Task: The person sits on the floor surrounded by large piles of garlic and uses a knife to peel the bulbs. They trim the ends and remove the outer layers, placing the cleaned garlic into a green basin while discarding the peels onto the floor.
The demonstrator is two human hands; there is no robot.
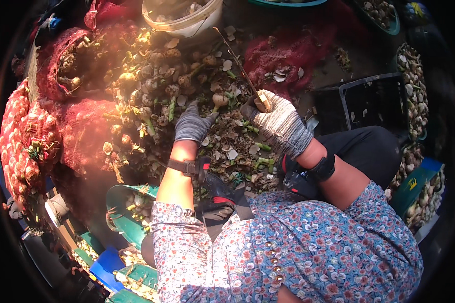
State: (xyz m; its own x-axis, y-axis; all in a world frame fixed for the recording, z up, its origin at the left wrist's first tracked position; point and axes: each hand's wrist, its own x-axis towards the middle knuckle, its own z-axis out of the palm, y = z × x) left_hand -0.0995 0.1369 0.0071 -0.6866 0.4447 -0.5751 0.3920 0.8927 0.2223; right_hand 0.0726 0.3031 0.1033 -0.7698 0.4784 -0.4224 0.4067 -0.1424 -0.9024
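A pile of garlic bulbs (159,83) with cut stems, loose skins and trimmings spreads out before me. My left hand (193,124), in a grey knit glove, reaches palm down over its near side. The thumb stands apart from the fingers, and I see nothing held; the fingertips are partly lost among the bulbs. Just beyond the thumb lies a single garlic bulb (220,100). My right hand (280,121), in a striped knit glove, is closed round the wooden handle of a knife (245,76). Its long, thin, dark blade points up and to the left, over the pile.
Red mesh sacks (23,146) of bulbs line the left side. A white bucket (187,20) stands at the far edge of the pile. Red netting (293,55) and a black crate (374,101) lie to the right. A green tub (124,209) sits by my left elbow.
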